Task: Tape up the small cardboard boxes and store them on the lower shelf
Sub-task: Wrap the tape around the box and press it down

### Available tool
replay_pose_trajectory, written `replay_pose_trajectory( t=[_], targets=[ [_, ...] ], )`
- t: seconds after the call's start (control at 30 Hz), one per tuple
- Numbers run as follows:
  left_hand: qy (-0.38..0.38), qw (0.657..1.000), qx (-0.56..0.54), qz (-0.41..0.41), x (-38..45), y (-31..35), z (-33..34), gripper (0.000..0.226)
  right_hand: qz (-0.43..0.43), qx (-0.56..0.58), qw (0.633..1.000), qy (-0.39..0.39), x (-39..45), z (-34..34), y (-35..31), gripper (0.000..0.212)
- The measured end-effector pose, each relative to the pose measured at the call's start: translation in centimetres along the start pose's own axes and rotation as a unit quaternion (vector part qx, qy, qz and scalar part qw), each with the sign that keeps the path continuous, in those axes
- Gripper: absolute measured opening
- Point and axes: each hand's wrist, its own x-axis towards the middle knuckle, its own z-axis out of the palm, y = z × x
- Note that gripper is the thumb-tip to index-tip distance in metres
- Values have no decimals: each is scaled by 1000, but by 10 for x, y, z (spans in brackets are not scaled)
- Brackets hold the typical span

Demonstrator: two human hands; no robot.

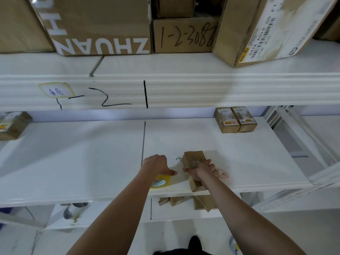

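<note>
- Head view: a white middle shelf (73, 162) runs across the picture, with large cardboard cartons (103, 24) stacked on the shelf above.
- The right hand (202, 171) is clamped around a small cardboard box (193, 159), which stands on the middle shelf near its front edge.
- The left hand (158, 165) is apart from it, fingers relaxed, resting on a yellow tape roll (160, 182) without gripping it.
- More small boxes (184, 200) already lie on the lower shelf (184, 212), just below.
- Likely step: taping. Hold the box steady, press its flaps flat, then draw tape straight along the seam.
- Two labelled boxes (235, 119) sit further back, at right.
</note>
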Motion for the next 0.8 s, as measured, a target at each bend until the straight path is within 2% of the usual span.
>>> replay_pose_trajectory(
  t=[0.13, 0.27, 0.33, 0.4, 0.57, 0.7, 0.8],
  targets=[
    [-3, 998, -61, -6, 1, -8, -7, 70, -47, 77, 996, -11, 5, -4, 4, 124],
    [-20, 994, -107, -6, 0, -13, -23, 67, -104, 273, 949, -117, 6, -12, 18, 66],
    [-27, 992, -122, 0, 0, -16, -27, 61, -117, 302, 935, -142, 3, -19, 21, 51],
    [-25, 992, -127, 9, -1, -18, -28, 56, -128, 320, 926, -156, 1, -26, 21, 53],
    [-9, 988, -148, 29, -2, -19, -38, 60, -141, 373, 895, -198, -5, -39, 21, 77],
    [3, 989, -145, 35, 0, -15, -44, 70, -160, 389, 876, -237, -9, -43, 22, 60],
    [-5, 988, -148, 39, 0, -12, -47, 73, -166, 416, 860, -246, -10, -44, 24, 55]
  ],
)
